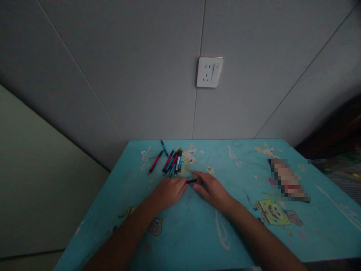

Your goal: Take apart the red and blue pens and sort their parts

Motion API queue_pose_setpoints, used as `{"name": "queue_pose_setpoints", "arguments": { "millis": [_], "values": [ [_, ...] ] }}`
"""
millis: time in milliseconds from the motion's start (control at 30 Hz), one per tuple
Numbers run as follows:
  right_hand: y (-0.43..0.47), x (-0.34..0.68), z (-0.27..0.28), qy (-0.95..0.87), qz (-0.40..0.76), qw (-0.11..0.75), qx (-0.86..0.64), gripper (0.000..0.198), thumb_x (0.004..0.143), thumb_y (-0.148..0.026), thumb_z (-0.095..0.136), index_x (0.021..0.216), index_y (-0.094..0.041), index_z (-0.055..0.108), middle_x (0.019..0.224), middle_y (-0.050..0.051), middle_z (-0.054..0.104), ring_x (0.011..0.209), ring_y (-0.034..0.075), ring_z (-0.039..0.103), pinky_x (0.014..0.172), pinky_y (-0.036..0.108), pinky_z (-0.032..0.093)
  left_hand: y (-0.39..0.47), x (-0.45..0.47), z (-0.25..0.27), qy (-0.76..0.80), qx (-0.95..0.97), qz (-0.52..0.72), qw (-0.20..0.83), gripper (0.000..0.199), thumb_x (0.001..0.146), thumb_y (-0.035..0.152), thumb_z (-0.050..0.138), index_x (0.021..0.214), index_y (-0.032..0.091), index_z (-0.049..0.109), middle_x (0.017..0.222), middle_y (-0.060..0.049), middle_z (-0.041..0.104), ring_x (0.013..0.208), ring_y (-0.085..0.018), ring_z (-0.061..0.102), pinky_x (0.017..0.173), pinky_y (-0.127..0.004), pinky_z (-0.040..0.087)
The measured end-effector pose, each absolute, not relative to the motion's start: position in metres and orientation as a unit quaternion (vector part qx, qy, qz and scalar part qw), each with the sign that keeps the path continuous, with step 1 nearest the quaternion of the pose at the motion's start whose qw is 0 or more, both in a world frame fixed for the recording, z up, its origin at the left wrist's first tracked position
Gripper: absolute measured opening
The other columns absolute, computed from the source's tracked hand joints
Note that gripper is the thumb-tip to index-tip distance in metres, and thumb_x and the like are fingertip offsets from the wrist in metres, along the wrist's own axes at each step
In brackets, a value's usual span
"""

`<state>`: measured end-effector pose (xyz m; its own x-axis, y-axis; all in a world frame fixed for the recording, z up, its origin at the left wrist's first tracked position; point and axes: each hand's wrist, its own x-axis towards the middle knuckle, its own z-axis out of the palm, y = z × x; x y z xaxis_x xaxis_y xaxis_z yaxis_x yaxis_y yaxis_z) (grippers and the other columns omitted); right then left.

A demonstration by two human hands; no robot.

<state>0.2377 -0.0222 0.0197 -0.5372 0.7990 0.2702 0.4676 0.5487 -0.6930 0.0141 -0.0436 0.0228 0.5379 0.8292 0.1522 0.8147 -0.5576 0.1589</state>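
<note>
A pen [192,181] with a black end lies crosswise between my two hands, just above the tabletop. My left hand [170,191] is closed around one part of it, and a bit of red shows beside those fingers. At the pen's other end is my right hand [213,190], its fingers bent around the tip, thumb and forefinger on either side. The exact contact there is dim and small. Just beyond my left hand lies a loose pile of pens [173,162] in red, blue, white and black. A red and black pen [155,163] lies apart on its left.
The light-blue table [237,241] has cartoon prints and meets a grey panelled wall [158,75]. A socket with a switch [210,72] is on the wall. At the right lies a flat, pixelated item [287,178]. Dark fabric-like things [342,124] are beyond the right edge.
</note>
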Motion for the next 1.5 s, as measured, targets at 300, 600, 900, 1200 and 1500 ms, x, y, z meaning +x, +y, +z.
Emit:
{"name": "queue_pose_setpoints", "arguments": {
  "millis": [300, 600, 900, 1200, 1500],
  "values": [
    [-0.0214, 0.2344, 0.0147, -0.791, 0.359, 0.303, -0.391, 0.032, 0.094, -0.035, 0.055, 0.123, -0.021, 0.055, 0.093, 0.003, 0.065, 0.082, 0.017, 0.061, 0.078, 0.03, 0.048, -0.0436, 0.0154, 0.0228, 0.467, 0.879, 0.094, 0.028, 0.023, 0.1, 0.028, 0.039, 0.092, 0.019, 0.058, 0.082, -0.004, 0.066, 0.072, -0.018, 0.065, 0.064, -0.028, 0.044],
    [-0.0207, 0.2345, 0.0124, -0.801, 0.358, 0.303, -0.371, 0.032, 0.096, -0.034, 0.051, 0.125, -0.022, 0.057, 0.1, 0.006, 0.067, 0.09, 0.019, 0.062, 0.084, 0.034, 0.05, -0.0433, 0.0154, 0.0234, 0.475, 0.875, 0.09, 0.023, 0.025, 0.1, 0.032, 0.039, 0.093, 0.018, 0.059, 0.082, -0.005, 0.067, 0.074, -0.019, 0.065, 0.066, -0.03, 0.045],
    [-0.0195, 0.232, 0.0101, -0.809, 0.352, 0.297, -0.366, 0.024, 0.098, -0.032, 0.047, 0.109, -0.021, 0.065, 0.101, 0.006, 0.068, 0.091, 0.019, 0.063, 0.087, 0.034, 0.05, -0.0441, 0.0166, 0.0242, 0.475, 0.875, 0.096, 0.023, 0.027, 0.101, 0.033, 0.038, 0.095, 0.018, 0.06, 0.085, -0.006, 0.067, 0.075, -0.019, 0.066, 0.067, -0.03, 0.046],
    [-0.0204, 0.2296, 0.0134, -0.81, 0.348, 0.295, -0.369, 0.022, 0.098, -0.031, 0.047, 0.109, -0.022, 0.064, 0.098, 0.006, 0.067, 0.089, 0.018, 0.063, 0.085, 0.033, 0.05, -0.0422, 0.0165, 0.023, 0.486, 0.868, 0.101, 0.017, 0.029, 0.101, 0.036, 0.039, 0.095, 0.017, 0.06, 0.085, -0.006, 0.068, 0.074, -0.02, 0.067, 0.065, -0.03, 0.047],
    [-0.0133, 0.2389, 0.0164, -0.769, 0.345, 0.354, -0.405, 0.023, 0.091, -0.036, 0.057, 0.105, -0.02, 0.067, 0.096, 0.007, 0.068, 0.085, 0.019, 0.062, 0.077, 0.033, 0.051, -0.0392, 0.0104, 0.0266, 0.484, 0.868, 0.115, 0.004, 0.021, 0.099, 0.028, 0.041, 0.101, 0.021, 0.061, 0.087, -0.005, 0.066, 0.072, -0.017, 0.065, 0.062, -0.027, 0.045]
  ]
}}
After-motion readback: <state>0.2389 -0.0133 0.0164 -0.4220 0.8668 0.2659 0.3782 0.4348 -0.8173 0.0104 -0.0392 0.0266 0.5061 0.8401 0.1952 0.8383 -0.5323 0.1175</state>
